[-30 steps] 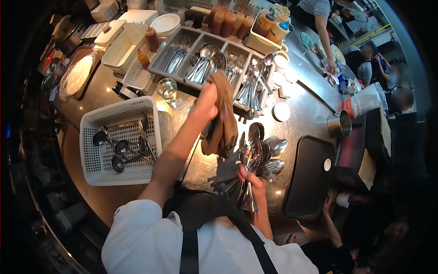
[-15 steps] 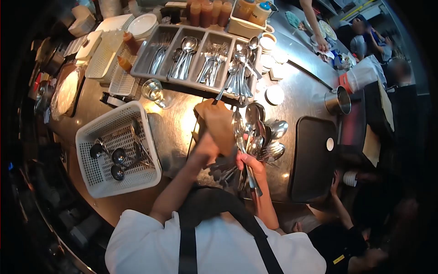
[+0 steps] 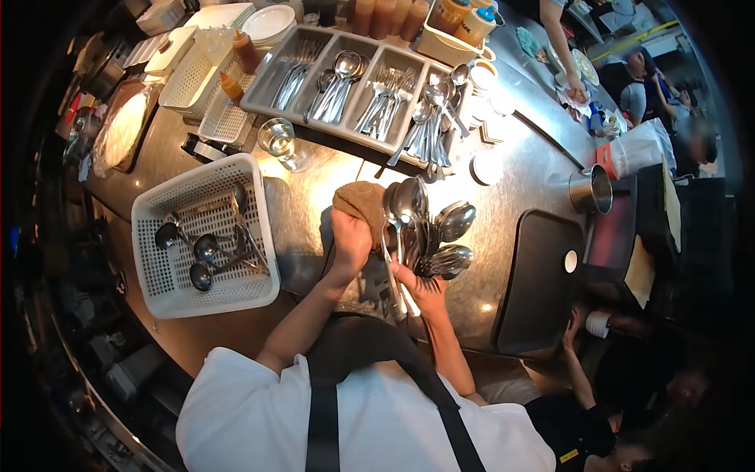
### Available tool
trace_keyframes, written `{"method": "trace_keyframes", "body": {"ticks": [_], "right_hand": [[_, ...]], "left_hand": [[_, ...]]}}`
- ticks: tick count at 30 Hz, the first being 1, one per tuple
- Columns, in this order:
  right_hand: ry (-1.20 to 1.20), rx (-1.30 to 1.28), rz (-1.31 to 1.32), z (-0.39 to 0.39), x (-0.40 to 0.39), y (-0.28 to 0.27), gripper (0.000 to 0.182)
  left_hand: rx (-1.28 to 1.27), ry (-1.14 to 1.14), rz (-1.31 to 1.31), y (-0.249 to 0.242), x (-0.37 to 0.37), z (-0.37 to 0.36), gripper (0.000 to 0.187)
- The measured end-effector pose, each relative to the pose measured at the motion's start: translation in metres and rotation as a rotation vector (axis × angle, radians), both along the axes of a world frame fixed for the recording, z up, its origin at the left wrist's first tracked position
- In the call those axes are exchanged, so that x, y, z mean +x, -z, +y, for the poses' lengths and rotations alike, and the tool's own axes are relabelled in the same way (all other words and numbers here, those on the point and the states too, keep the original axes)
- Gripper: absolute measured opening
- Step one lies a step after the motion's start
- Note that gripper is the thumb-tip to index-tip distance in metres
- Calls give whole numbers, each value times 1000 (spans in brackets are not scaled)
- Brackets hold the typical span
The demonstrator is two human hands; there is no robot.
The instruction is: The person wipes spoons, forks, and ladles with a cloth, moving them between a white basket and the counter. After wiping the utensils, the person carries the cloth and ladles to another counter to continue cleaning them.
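A bunched brown cloth (image 3: 360, 197) is gripped in my left hand (image 3: 351, 238), its right edge against the cutlery. My right hand (image 3: 422, 289) is closed round a bundle of spoons (image 3: 407, 203) and forks (image 3: 448, 262), with bowls and tines fanned out above the fingers and some handles sticking out below. Just beyond both hands stands a grey cutlery tray (image 3: 330, 126) with compartments of forks and spoons. Spoons are heaped in its right compartment, a few lying over the rim. The cloth hides some of my left fingers.
A white perforated basket (image 3: 145, 267) with several ladles stands at the left. A glass (image 3: 277, 138) is near the cutlery tray. On the right lie a black tray (image 3: 543, 291) and a metal pot (image 3: 590, 191). Sauce bottles (image 3: 385, 17) line the back. Co-workers' arms (image 3: 580, 366) show at right.
The cloth has gone from hanging loose to bunched up against the cutlery. My right hand and its bundle have shifted slightly left. The view has moved a little.
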State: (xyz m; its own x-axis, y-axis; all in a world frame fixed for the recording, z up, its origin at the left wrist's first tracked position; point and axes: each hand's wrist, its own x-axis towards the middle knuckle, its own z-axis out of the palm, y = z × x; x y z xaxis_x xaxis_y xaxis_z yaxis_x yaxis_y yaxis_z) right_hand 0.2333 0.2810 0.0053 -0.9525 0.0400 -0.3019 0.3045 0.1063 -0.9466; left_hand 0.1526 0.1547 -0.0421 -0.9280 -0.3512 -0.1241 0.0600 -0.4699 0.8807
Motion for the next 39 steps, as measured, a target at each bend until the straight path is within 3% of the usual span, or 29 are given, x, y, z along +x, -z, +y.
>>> {"method": "trace_keyframes", "body": {"ticks": [1, 2, 3, 4, 5, 7, 8, 9, 11, 12, 13, 15, 16, 17, 19, 21, 23, 24, 25, 26, 27, 28, 29, 31, 34, 36, 39], "right_hand": [[2, -160, -160, -1, 1, -6, 22], [-8, -391, -148, -7, -1, -13, 25], [-30, -471, -151, -9, -2, -17, 25], [-24, -441, -172, -9, -2, -10, 29], [-22, -413, -189, -8, -2, 0, 33], [-7, -406, -201, -5, -3, 9, 37], [18, -397, -207, -3, -3, 11, 41], [22, -396, -208, -2, -3, 8, 41], [57, -517, -190, -2, -1, 0, 47], [73, -502, -191, -3, 0, 1, 44], [72, -501, -195, -2, 0, 4, 44], [55, -427, -218, 0, -3, 10, 34], [47, -403, -227, 1, -4, 10, 23], [45, -405, -232, 1, -5, 9, 23], [72, -359, -283, 1, -5, 6, 18], [38, -346, -240, 1, -3, 3, 22], [73, -209, -293, 0, 3, 5, 33], [107, -140, -85, -5, 3, 14, 45], [103, -142, -85, -3, 7, 16, 45], [106, -95, -120, 0, 10, 17, 46], [111, -46, -154, 0, 8, 13, 47], [82, 11, 71, 0, 8, 19, 46], [87, 11, 76, 1, 7, 24, 46], [109, 226, 245, 2, 6, 31, 33], [161, 140, 165, 2, 2, 25, 30], [174, 114, 154, 6, 3, 36, 31], [159, 222, 283, 10, 4, 49, 29]], "left_hand": [[0, 5, -5, -13, 4, -2, 13], [-204, 147, -85, -28, 8, -5, 13], [-409, 288, -167, -39, 12, -8, 12], [-384, 371, -207, -40, 10, -10, 12], [-385, 363, -210, -35, 5, -11, 12], [-542, 61, 139, -18, -5, -9, 10], [-367, 32, 112, -12, -10, -12, 13], [-73, -44, -188, 8, -14, -12, 17], [428, 30, 26, 9, -16, -24, 20], [387, 194, 195, -11, -9, -27, 18], [388, 192, 192, -4, 4, -25, 18], [614, 278, -272, 13, 33, -19, 16], [372, 383, -230, 9, 45, -14, 16], [128, 482, -188, 5, 52, -7, 17], [226, 414, -180, -7, 43, -8, 19], [180, 529, -225, -14, 31, -14, 14], [80, 468, -160, -16, 17, -17, 5], [1, 446, -138, -13, 12, -18, 5], [-77, 427, -118, -9, 10, -18, 6], [75, 446, -171, -2, 12, -15, 6], [74, 449, -168, -3, 15, -12, 6], [-39, 410, -171, -6, 21, -7, 7], [-152, 371, -173, -8, 28, -2, 8], [-72, 421, -120, -15, 40, 9, 20], [-99, 483, -88, -15, 30, 6, 19], [-436, 581, -123, -23, 23, 6, 20], [-214, 725, -219, -15, 20, 7, 21]]}}
